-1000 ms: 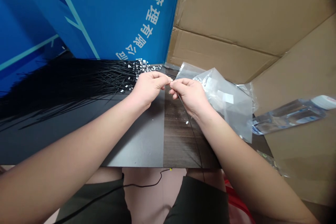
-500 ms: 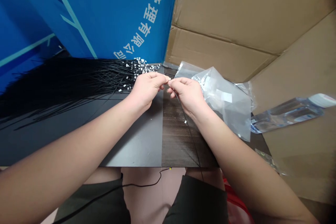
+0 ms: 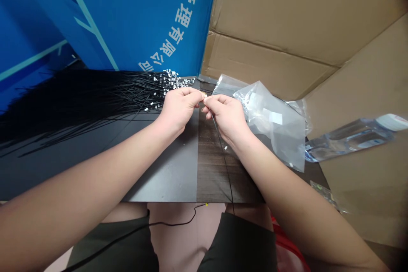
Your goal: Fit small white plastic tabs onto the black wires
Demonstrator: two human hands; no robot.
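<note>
Black thin wire [image 3: 228, 177]: trailing from the right hand [image 3: 228, 112], right of the black white-tagged wire bundle [image 3: 86, 93].
Left hand [image 3: 179, 107]: I'm watching it pinching a small pale piece [image 3: 205, 95].
Right hand: pinching the wire beside it.
Translucent plastic bag [image 3: 288, 142]: lying right of the bundle.

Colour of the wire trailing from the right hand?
The wire is black, best seen in the head view.

Looks like a makeshift workshop corner, small-parts bench type. Evidence: big heap of black wires [image 3: 79, 97] with white tips [image 3: 174, 78] on a dark table [image 3: 168, 178], clear bags [image 3: 287, 146] alongside, cardboard [image 3: 277, 21] and lettered blue panel [image 3: 134, 17] as walls.
</note>
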